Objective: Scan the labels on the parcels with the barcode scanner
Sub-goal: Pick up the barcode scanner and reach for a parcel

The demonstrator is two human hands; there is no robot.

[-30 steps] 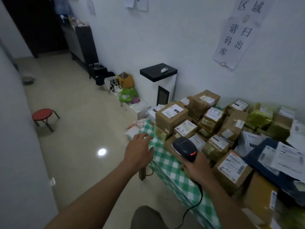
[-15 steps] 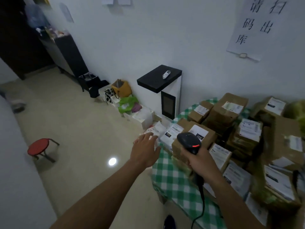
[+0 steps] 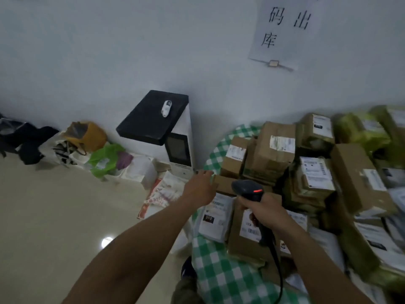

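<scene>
While your right grip (image 3: pixel 262 208) clamps the barcode scanner (image 3: pixel 247 189), the flat parcel (image 3: pixel 222 186) lies just beyond its nose, crosswise; left grip (image 3: pixel 200 189), fingers straight, sits nearer.

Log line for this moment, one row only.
right hand grips barcode scanner, red light on | left hand held out beside brown parcel, contact unclear | labelled parcels piled on green checked cloth

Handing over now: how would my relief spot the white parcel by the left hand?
Find the green-checked tablecloth piled with parcels. At its left edge, just on the near side of the left hand, lies the white parcel. Its neighbours are brown cardboard boxes.
</scene>
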